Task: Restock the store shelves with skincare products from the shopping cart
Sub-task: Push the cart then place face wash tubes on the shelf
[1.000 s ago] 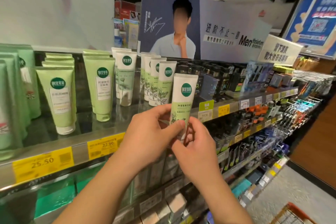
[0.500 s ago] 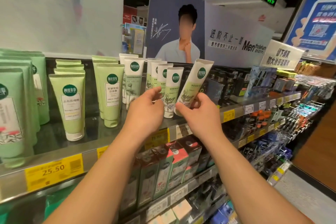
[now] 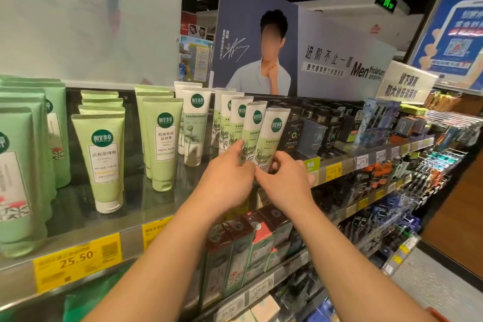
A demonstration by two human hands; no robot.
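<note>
On the shelf (image 3: 78, 219), both hands, left (image 3: 224, 180) and right (image 3: 285, 183), pinch the front tube (image 3: 271, 136), just right of its row

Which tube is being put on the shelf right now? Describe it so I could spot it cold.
Start at the top shelf, below the poster of a man in a pale shirt. A row of white-and-green leaf-print tubes runs front to back there. The one you want is the front tube: it leans right, and it alone is held at its base by both the left hand and right hand.
</note>
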